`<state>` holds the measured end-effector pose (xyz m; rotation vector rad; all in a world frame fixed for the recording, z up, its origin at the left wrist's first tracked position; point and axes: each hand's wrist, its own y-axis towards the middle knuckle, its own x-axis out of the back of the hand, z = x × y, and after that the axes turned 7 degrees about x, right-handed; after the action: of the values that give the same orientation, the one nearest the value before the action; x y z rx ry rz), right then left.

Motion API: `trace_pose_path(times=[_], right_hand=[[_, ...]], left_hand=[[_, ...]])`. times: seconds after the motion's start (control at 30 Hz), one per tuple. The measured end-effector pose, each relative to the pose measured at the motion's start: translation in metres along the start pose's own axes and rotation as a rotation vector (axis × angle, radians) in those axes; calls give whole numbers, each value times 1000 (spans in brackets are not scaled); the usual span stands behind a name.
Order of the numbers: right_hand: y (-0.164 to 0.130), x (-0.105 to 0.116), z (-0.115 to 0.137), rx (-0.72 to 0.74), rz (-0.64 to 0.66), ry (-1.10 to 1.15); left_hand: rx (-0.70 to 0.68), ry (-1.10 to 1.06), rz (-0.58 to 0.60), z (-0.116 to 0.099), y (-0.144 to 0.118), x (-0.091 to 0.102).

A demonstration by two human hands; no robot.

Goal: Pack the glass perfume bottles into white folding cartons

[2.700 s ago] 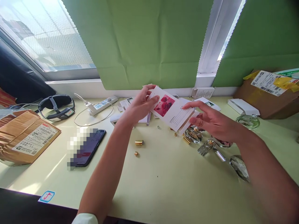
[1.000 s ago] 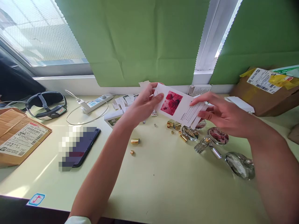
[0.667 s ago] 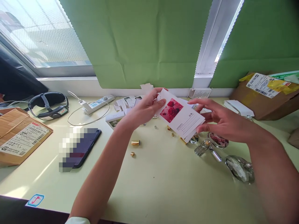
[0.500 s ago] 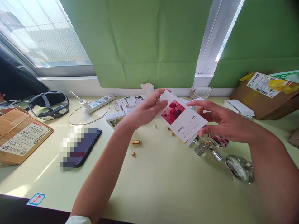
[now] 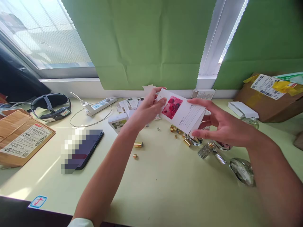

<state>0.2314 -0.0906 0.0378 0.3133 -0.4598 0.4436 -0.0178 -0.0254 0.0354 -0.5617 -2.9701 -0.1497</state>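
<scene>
Both hands hold a white card (image 5: pixel 181 110) with a red rose picture and printed lines, tilted above the table. My left hand (image 5: pixel 151 105) pinches its left end, thumb on the front. My right hand (image 5: pixel 213 123) grips the right end, forefinger at the upper edge and thumb at the lower corner. Another white edge shows behind the card there; I cannot tell whether it is a second card. Below lie gold caps (image 5: pixel 187 142) and glass bottles, one of them a round clear bottle (image 5: pixel 242 170) near my right wrist.
A gold tube (image 5: pixel 138 144) and a small gold piece (image 5: pixel 135 156) lie mid-table. Left are a phone (image 5: pixel 84 149), a cardboard box (image 5: pixel 26 138), a headset (image 5: pixel 50 107) and a power strip (image 5: pixel 100 106). At right stand a white box (image 5: pixel 243 109) and a larger carton (image 5: pixel 267 104).
The card has moved slightly up and left and turned flatter. My right hand has closed in on its right end. More gold caps show beneath it.
</scene>
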Motion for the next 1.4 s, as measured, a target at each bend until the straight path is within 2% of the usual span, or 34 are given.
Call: trace_pose_path(times=[0.3,0.57,0.7,0.8,0.87,0.93,1.03,1.1,1.17,1.27,1.4], right_hand=[[1,1,-5,15,-76,54],[3,2,-8,80,-109,53],[4,-2,-2,134,-172,-89],[4,-5,2,50,-80,-149],[3,-4,1,-26,35,-167],[2,2,-1,-71,87,-226],[-1,17,-9,-118,-17,-344],[-2,29,-16,-156,-122,-404],[-3,39,-26,-185,-196,-445],[-3,50,-43,-234,-176,-479],[-5,51,-68,-283,33,-537]], left_hand=[[-64,40,-54,-3,-1,0],[-59,11,15,-2,-2,-3],[-56,-10,109,-5,-4,-4],[-52,18,116,-6,-5,4],[-22,98,149,-4,-4,15],[27,268,233,0,-3,26],[114,623,434,11,0,34],[166,798,559,21,4,30],[200,898,635,31,8,21],[213,1015,623,42,13,9],[211,1105,526,47,16,4]])
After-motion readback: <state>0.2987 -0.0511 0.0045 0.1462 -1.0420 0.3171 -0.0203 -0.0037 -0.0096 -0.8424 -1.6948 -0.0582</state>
